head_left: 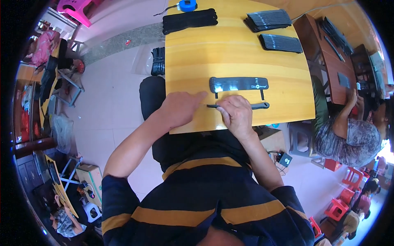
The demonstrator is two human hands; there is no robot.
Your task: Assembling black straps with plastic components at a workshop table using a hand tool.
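Dark strap (261,105) is near the tabletop's (230,59) front edge, clamped in the right hand's (237,114) grip. Left hand (180,108) is just beside it; can't tell if that grip's closed. Looks mid-job: labelled black sleeve (238,84) lies separate just beyond. Far black stacks (269,19)? No clue which are finished.

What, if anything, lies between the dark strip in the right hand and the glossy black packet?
Two short black tabs, one near each end of the packet; the right hand also covers part of the gap above the strip.
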